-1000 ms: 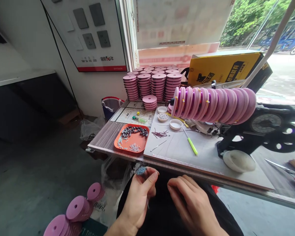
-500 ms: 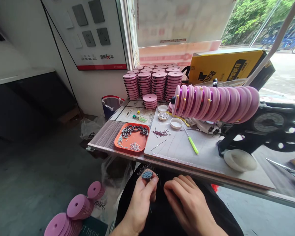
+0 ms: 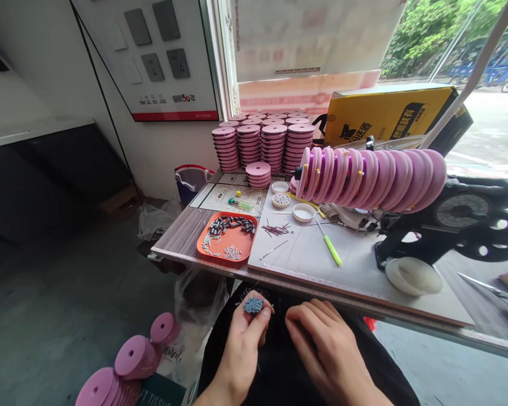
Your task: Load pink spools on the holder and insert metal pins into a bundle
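Note:
Above my lap, my left hand [image 3: 244, 341] is closed around a bundle of thin dark strands with a cluster of blue-grey bead-like ends [image 3: 253, 305]. The cluster faces up between thumb and forefinger, and fine strands stick out behind it. A short way to the right is my right hand [image 3: 328, 341], its fingers curled in and the back of the hand upward. Its fingertips are pressed together, and whatever lies between them is hidden or too small to name. Both hands are just below the table's front edge.
On the table stand an orange tray [image 3: 235, 237] of small parts, a white dish of beads [image 3: 281, 199], a green-handled hook tool [image 3: 332, 249] and scissors [image 3: 489, 286]. Pink spools fill a rod [image 3: 372, 177], stacks [image 3: 249, 148] at the back, and floor piles [image 3: 135, 356].
My right hand has shifted slightly to the right, away from the left hand. The bead cluster in my left hand has tilted a little more toward me.

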Motion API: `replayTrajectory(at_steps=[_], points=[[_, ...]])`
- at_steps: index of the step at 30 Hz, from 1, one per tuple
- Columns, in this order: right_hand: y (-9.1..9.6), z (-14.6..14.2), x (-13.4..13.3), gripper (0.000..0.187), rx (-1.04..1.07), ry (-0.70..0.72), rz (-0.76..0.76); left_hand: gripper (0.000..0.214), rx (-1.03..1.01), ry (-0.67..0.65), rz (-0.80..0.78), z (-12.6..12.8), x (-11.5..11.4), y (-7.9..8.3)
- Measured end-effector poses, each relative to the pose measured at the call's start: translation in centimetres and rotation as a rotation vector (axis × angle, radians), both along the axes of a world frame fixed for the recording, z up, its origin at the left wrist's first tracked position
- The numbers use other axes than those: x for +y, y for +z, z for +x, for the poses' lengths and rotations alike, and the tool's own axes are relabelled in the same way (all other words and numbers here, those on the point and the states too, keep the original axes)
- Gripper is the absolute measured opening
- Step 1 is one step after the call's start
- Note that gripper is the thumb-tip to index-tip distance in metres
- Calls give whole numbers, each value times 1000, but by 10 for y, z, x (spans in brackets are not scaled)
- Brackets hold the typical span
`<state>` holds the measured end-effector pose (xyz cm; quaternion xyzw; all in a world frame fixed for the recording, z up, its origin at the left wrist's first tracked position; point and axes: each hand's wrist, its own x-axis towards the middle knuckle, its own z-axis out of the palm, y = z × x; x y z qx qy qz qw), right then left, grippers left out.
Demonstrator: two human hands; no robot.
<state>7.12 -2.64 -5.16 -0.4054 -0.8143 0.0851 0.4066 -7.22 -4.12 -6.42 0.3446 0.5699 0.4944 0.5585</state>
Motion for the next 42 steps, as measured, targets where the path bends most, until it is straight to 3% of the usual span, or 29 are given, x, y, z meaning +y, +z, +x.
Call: replayTrajectory(at_steps=[4, 9, 18, 25, 30, 35, 39, 42], points=[[3, 1, 0, 14, 31, -22, -6, 19, 103, -19, 71, -2, 0, 1], [5, -1, -2, 14, 10, 90, 19, 23, 12, -5, 37, -2, 3, -4], [0, -2, -2, 15, -19, 91, 7, 27, -24, 53, 2, -2, 0, -3], [1, 0, 0, 14, 44, -32, -3, 17, 234, -28, 191, -2, 0, 6], [3, 1, 0, 14, 61, -12, 0, 14, 265, -35, 202, -3, -2, 7], [0, -1, 2, 13, -48, -35, 201, 15, 85, -45, 146, -3, -5, 7], [-2, -4, 1, 32, -124, 32, 251, 20, -400, 27, 77, -6, 3, 19], [0, -3, -2, 33, -93, 85, 276, 19, -729, 156, 62, -14, 16, 32]])
